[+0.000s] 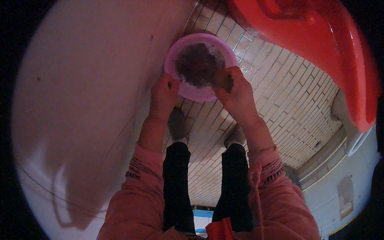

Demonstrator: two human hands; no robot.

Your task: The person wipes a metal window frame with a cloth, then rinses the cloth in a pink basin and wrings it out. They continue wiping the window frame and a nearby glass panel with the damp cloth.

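One pink round basin [195, 95] sits on the tiled floor [288, 84], ahead of the person's feet and close by the large pale surface [88, 88] on the left. Inside it: a dark brown, matted mass [197, 62], with paler patches near its edge; material cannot be identified in the dim light.

Left hand [163, 94]: at the near-left part of the rim, fingers curled inward. Cannot tell whether they pinch the rim or anything else. Right hand [239, 92]: at the near-right part of the rim, thumb and forefinger apart, with a brownish dark patch between them beside the mass. Blurred; cannot tell whether those fingers grip a piece of it.

Both forearms reach forward, pink sleeves [146, 170] ending above the wrists. Dark trousers [176, 172] below; a dark shoe [177, 123] shows under the left wrist.

Surroundings: a large glossy red object [320, 48] with a curved rim, upper right, well apart from the hands. Red cloth [220, 230] at the lower edge, near the trouser legs.
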